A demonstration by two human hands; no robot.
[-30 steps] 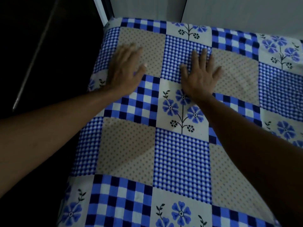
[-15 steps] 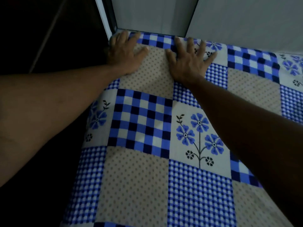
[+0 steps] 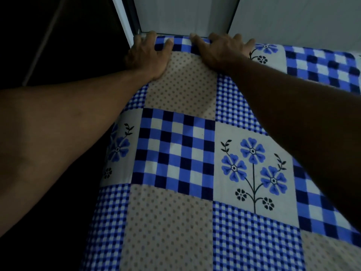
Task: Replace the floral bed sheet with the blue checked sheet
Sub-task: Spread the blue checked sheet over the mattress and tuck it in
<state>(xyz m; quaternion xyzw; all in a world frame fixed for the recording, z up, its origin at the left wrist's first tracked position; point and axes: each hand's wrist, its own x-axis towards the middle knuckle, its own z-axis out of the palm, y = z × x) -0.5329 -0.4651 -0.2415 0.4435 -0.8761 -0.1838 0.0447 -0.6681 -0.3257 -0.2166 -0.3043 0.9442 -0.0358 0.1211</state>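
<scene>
Tucking stage, by appearance: left hand (image 3: 148,55) and right hand (image 3: 220,49), fingers spread, grasping nothing, press the blue checked patchwork cloth sheet (image 3: 175,149) at its far corner; the edge likely needs pushing down next.

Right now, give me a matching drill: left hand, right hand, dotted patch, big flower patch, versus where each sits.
Things:
1. left hand
2. right hand
3. dotted patch
4. flower patch

Places:
A. between the two hands
B. far left corner of the blue checked sheet
C. mid-sheet, nearer the camera
D. far edge, just right of the corner

Pairs: 1-B, 2-D, 3-A, 4-C
</scene>
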